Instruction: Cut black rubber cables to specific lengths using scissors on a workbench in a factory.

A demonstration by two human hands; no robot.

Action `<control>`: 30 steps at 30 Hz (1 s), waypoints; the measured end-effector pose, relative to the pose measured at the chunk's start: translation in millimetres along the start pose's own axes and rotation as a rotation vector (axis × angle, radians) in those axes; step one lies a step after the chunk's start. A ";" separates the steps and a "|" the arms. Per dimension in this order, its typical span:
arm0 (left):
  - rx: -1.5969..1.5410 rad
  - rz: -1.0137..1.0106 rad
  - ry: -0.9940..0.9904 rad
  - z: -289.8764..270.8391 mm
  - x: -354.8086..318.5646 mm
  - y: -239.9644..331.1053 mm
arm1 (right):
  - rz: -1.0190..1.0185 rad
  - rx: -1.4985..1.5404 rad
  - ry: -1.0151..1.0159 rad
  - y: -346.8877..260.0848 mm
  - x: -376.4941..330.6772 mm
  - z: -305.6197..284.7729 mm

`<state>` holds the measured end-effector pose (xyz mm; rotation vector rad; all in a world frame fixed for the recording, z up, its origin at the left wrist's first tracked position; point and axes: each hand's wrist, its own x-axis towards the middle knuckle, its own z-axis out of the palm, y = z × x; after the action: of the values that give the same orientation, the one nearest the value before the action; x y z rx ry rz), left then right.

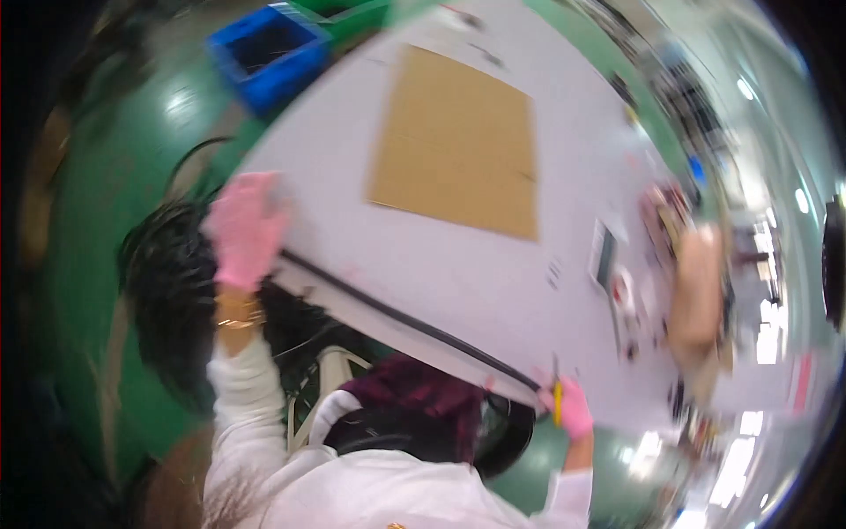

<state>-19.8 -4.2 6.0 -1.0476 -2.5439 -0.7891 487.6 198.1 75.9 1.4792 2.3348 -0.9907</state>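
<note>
A long black tube (405, 323) stretches along the near edge of the white table. At its left end my left hand (247, 227), in a pink glove, is closed round it; motion blurs the fingers. My right hand (575, 410), also gloved in pink, is at the tube's right end. It grips a small yellow-handled tool (558, 404) with a thin dark tip pointing away from me. Whether those fingers also pinch the tube is hidden. A tangle of black tubing (167, 291) hangs beside and below the table's left corner, next to my left hand.
On the white table (326, 176) lies a flat brown cardboard sheet (458, 145). A roll of tape (624, 289) and a dark green rectangular item (603, 256) are at the right, near a blurred brown bundle (696, 291). Beyond the far left edge stands a blue crate (264, 53).
</note>
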 end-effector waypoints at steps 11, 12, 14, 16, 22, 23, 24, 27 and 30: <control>0.098 0.042 -0.156 24.2 13.5 -35.7 | 0.255 0.653 -0.033 117.7 -77.6 -65.8; 0.096 0.059 -0.166 27.0 12.6 -38.0 | 0.265 0.524 -0.040 118.3 -75.4 -70.8; 0.082 0.048 -0.175 31.6 12.0 -41.7 | 0.267 0.502 -0.047 120.7 -63.1 -69.1; 0.096 0.033 -0.201 31.1 13.9 -46.8 | 0.246 0.154 -0.023 127.3 -50.9 -61.6; 0.148 0.069 -0.216 31.1 16.9 -53.5 | 0.181 -0.114 0.034 137.4 -33.3 -43.2; 0.146 0.077 -0.211 30.4 17.0 -53.0 | 0.184 -0.107 0.033 137.1 -31.9 -42.8; 0.143 0.084 -0.207 29.6 16.4 -52.1 | 0.196 -0.108 0.026 136.3 -31.3 -43.6; 0.118 0.092 -0.203 31.2 17.1 -58.9 | 0.227 -0.117 0.000 133.0 -28.4 -46.9; 0.117 0.109 -0.189 31.3 17.1 -58.6 | 0.270 -0.145 -0.050 129.2 -24.7 -51.2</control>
<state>-75.1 -10.8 -34.0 -1.2637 -2.6225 -0.5286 619.7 247.8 71.5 1.6357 2.0539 -0.7629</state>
